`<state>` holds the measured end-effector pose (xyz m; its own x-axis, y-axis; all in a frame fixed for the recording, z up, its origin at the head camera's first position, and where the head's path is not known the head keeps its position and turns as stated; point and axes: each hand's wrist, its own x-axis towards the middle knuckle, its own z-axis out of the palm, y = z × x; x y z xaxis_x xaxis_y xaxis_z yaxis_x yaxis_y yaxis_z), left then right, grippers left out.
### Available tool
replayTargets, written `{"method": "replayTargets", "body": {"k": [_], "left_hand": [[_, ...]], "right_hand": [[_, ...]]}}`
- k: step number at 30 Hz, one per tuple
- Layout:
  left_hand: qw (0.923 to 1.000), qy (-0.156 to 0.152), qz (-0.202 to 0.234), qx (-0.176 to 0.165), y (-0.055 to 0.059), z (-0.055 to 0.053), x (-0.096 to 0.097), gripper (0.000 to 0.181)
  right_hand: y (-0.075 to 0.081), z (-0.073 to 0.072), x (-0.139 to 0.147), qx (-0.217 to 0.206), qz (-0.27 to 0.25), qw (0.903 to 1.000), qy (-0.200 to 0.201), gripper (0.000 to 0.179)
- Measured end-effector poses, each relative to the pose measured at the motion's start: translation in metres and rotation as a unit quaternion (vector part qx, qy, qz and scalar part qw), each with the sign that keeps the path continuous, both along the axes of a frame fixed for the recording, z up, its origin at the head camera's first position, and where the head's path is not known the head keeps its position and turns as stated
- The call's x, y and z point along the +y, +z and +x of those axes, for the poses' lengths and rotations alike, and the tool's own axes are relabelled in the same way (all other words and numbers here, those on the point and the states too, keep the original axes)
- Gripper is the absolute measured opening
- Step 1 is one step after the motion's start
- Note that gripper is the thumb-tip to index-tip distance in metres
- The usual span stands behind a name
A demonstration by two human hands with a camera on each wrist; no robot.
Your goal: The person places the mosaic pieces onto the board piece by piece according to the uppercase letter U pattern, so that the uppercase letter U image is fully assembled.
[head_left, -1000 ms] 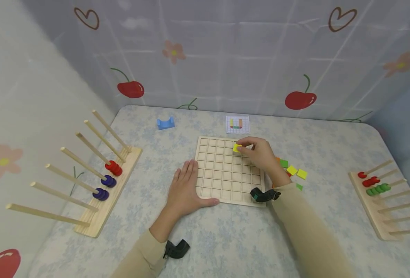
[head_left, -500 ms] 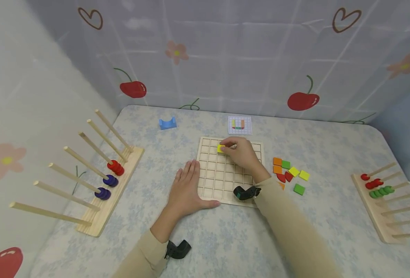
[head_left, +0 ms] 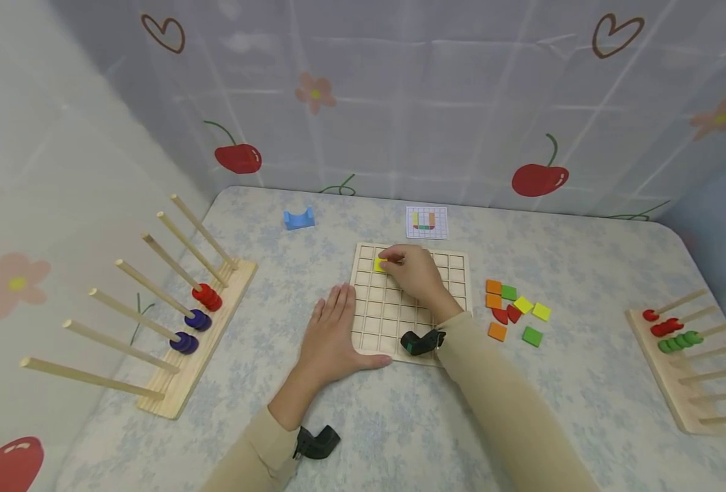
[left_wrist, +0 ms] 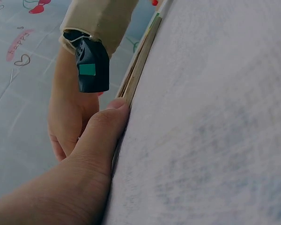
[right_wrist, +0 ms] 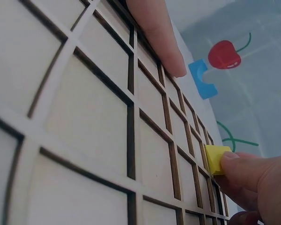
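Head view puts the square yellow tile (head_left: 379, 265) just left of the nearer right hand (head_left: 414, 270), whose thumb and finger pinch it over the far-left cells of the grid board (head_left: 372, 309), the left hand (head_left: 332, 335) lying straight-fingered at its near-left corner.

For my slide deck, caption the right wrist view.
The right hand pinches a yellow tile at the wooden grid board, with a blue block in the background.
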<state>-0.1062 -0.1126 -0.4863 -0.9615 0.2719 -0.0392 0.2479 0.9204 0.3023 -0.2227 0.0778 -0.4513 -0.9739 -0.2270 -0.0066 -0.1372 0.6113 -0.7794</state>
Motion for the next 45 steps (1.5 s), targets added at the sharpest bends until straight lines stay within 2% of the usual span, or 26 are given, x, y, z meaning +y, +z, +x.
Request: {"method": "replayTargets", "body": {"k": [18, 32, 40, 45], "left_hand": [[1.0000, 0.001, 0.001, 0.003, 0.001, 0.001, 0.001, 0.142], [1.0000, -0.004, -0.003, 0.004, 0.001, 0.000, 0.000, 0.142], [1.0000, -0.005, -0.007, 0.003, 0.001, 0.001, 0.001, 0.142], [1.0000, -0.003, -0.002, 0.000, 0.002, 0.001, 0.001, 0.142]], "right_hand": [[0.000, 0.001, -0.002, 0.002, 0.039, 0.9992, 0.001, 0.022], [-0.002, -0.001, -0.001, 0.008, 0.082, 0.9964, 0.017, 0.026], [0.004, 0.003, 0.002, 0.007, 0.109, 0.9932, 0.040, 0.027], [0.008, 0.009, 0.012, 0.025, 0.128, 0.9898, 0.056, 0.027]]}}
